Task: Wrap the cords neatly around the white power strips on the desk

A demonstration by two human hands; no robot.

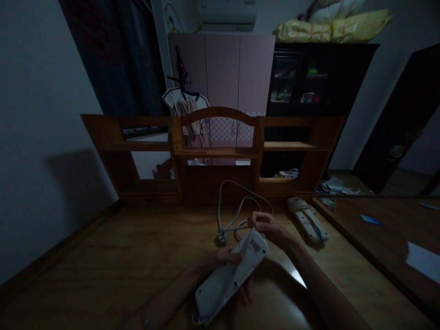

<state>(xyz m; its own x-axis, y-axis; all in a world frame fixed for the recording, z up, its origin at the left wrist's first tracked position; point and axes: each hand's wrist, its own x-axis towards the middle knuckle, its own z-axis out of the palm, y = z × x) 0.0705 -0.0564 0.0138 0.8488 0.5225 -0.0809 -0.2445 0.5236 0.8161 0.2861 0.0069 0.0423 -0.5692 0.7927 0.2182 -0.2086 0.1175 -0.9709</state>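
My left hand (pixel 229 255) grips a white power strip (pixel 237 270), its thumb on top and fingers underneath. The strip is tilted with its underside up, showing a printed label and dark screw holes. Its back cover looks slightly out of line, and bits of blue and yellow wire (pixel 199 318) stick out at the near end. At the far end, my right hand (pixel 263 223) is closed, fingers curled round the grey power cord (pixel 242 226). The cord loops over the table beyond, and its plug (pixel 222 237) lies left of the strip.
A second white power strip (pixel 311 224), cord wrapped round one end, lies at the right. A wooden shelf unit (pixel 216 153) rises along the table's back edge. On a lower surface at the right are white paper (pixel 424 260) and a blue card (pixel 370 219).
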